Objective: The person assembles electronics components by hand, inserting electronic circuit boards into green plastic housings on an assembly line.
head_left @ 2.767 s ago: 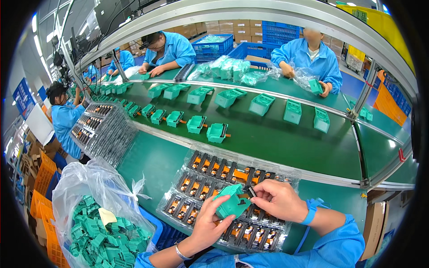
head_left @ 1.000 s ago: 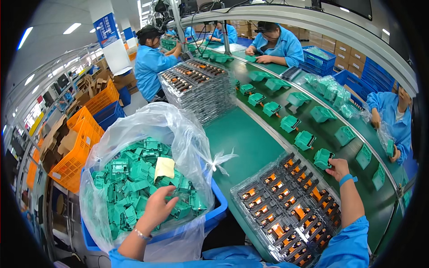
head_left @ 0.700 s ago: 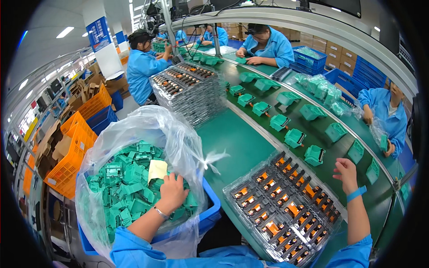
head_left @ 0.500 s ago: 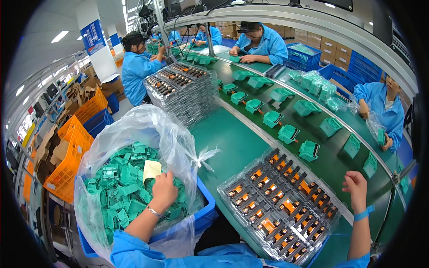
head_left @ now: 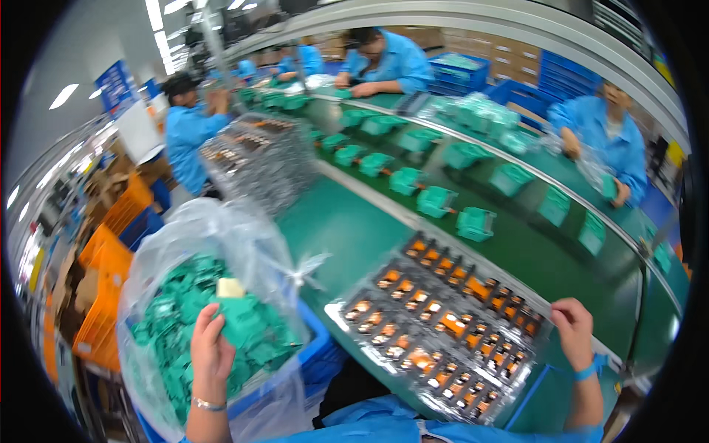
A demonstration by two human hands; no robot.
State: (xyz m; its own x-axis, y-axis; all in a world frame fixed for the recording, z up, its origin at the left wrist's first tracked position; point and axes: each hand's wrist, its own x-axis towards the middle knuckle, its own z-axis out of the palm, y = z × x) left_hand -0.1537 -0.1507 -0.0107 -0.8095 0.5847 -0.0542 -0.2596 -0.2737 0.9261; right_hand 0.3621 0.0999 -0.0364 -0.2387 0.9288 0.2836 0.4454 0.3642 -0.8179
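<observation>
1. apparently, the left hand (head_left: 212, 353) is hovering at eight o'clock over green housings (head_left: 255, 354); blur is hiding whether it's grasping one.
2. the clear bag (head_left: 221, 229) is probably keeping them together.
3. the right hand (head_left: 574, 332) is hanging at four, grip unclear, by the tray (head_left: 336, 314), which is seemingly spacing parts (head_left: 452, 323) apart.

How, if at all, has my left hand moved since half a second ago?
Yes. Your left hand has moved left, farther from the blue bin's right rim.

left hand (head_left: 213, 347): raised over clear bag (head_left: 247, 221) of green plastic parts (head_left: 173, 325), any hold blurred | right hand (head_left: 574, 328): fingers curled, by corner of clear tray (head_left: 336, 314) on green bench (head_left: 329, 225) | beyond: green housings (head_left: 475, 224) in rows
</observation>
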